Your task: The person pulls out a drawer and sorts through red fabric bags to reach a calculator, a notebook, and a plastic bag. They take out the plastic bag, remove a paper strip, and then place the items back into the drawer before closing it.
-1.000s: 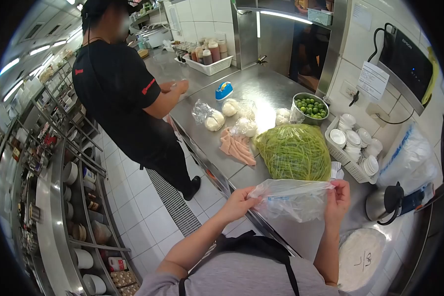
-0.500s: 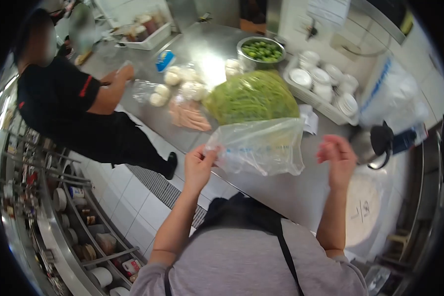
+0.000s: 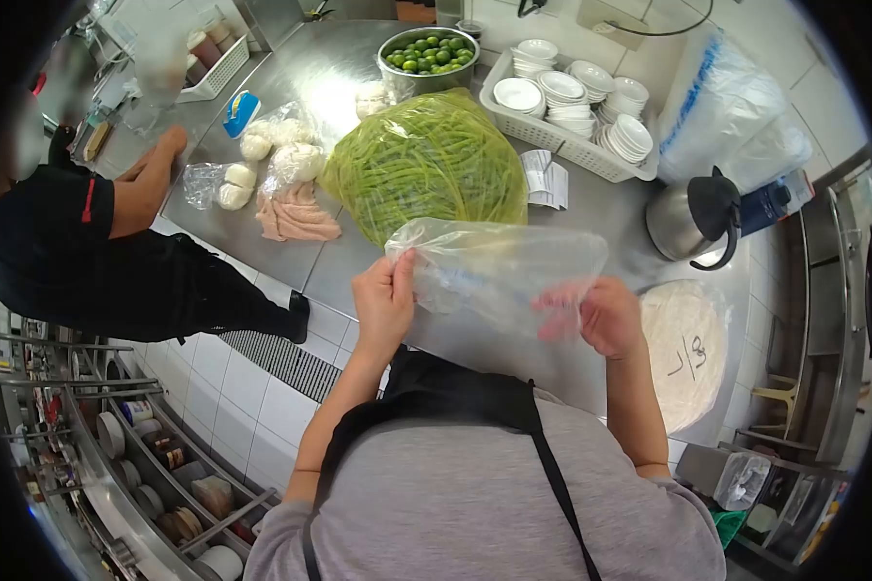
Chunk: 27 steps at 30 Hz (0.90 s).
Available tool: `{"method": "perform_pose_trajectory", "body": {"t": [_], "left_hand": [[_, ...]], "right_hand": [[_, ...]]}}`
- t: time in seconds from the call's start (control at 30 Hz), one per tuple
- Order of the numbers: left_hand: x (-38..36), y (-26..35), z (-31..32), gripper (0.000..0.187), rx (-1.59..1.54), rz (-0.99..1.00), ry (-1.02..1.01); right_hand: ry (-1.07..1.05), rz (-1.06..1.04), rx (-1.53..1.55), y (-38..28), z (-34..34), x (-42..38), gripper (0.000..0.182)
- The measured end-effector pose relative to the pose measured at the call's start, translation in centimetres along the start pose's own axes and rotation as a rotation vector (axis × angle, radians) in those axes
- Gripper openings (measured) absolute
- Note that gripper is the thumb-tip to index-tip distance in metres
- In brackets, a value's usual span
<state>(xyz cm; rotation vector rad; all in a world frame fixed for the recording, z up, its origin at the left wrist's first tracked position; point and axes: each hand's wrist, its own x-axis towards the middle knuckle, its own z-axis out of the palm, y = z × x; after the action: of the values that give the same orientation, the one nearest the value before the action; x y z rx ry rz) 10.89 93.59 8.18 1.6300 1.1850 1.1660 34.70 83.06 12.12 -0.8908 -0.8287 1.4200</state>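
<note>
A clear plastic bag (image 3: pixel 494 266) hangs over the near side of the metal table. My left hand (image 3: pixel 386 295) pinches its left edge. My right hand (image 3: pixel 596 312) is at the bag's right side, its fingers spread and partly seen through the film. Just beyond the bag lies a large yellow-green bag of green beans (image 3: pixel 431 165). To its left are wrapped white balls (image 3: pixel 295 163) and a crumpled pinkish cloth (image 3: pixel 295 211).
Behind stand a metal bowl of limes (image 3: pixel 428 60) and a white basket (image 3: pixel 572 145) of small white dishes. A steel jug (image 3: pixel 676 221) and a marked round pack (image 3: pixel 686 349) are on the right. A co-worker (image 3: pixel 77 232) stands at the left.
My right hand has moved left to the clear bag, which now stretches sideways between both hands. The view has shifted, so the table things appear farther left.
</note>
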Motion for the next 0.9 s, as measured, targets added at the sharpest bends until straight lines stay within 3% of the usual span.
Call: {"method": "perform_pose_trajectory", "body": {"t": [0.03, 0.07, 0.13, 0.17, 0.23, 0.4, 0.47, 0.63, 0.67, 0.73, 0.8, 0.9], "left_hand": [[0.0, -0.2, 0.2, 0.029, 0.008, -0.005, 0.01], [0.0, -0.4, 0.3, 0.029, -0.028, -0.008, 0.026], [0.0, -0.5, 0.2, 0.029, -0.043, -0.007, 0.072], [-0.1, -0.5, 0.1, 0.029, -0.028, 0.029, 0.059], [-0.1, -0.4, -0.2, 0.028, 0.005, 0.073, 0.074], [-0.1, 0.3, 0.0, 0.024, -0.231, 0.032, 0.054], [-0.1, 1.0, -0.6, 0.022, -0.179, 0.002, 0.031], [0.0, -0.5, -1.1, 0.018, 0.027, 0.027, -0.055], [0.1, -0.5, -0.8, 0.018, -0.021, 0.08, 0.019], [-0.2, -0.2, -0.2, 0.021, -0.088, 0.129, 0.072], [-0.6, 0.9, -1.2, 0.031, -0.202, -0.237, 0.003], [-1.0, -2.0, -1.6, 0.04, -0.121, -0.146, -0.028]], "right_hand": [[-0.009, 0.225, -0.06, 0.2, 0.3, -0.1, 0.021], [-0.026, 0.23, -0.057, 0.7, 0.5, 0.1, 0.021], [0.039, 0.338, -0.491, 1.8, 1.4, 1.0, 0.024], [0.004, 0.33, -0.488, 2.0, 2.0, 1.5, 0.024], [0.056, 0.161, -0.977, 2.2, 3.0, 2.3, 0.027], [0.131, 0.054, -0.968, 5.2, 1.5, 2.5, 0.027], [0.137, 0.048, -0.899, 5.3, 1.0, 2.8, 0.026], [0.267, -0.171, -1.066, 3.5, -0.5, 3.1, 0.019], [0.275, -0.165, -1.071, 3.1, -0.7, 3.1, 0.019], [0.439, 0.018, -0.725, 2.1, -1.5, 3.0, 0.014], [0.509, -0.009, -0.76, 1.3, -3.2, 2.7, 0.013], [0.608, -0.034, -0.789, -0.5, -5.2, 1.8, 0.013]]}}
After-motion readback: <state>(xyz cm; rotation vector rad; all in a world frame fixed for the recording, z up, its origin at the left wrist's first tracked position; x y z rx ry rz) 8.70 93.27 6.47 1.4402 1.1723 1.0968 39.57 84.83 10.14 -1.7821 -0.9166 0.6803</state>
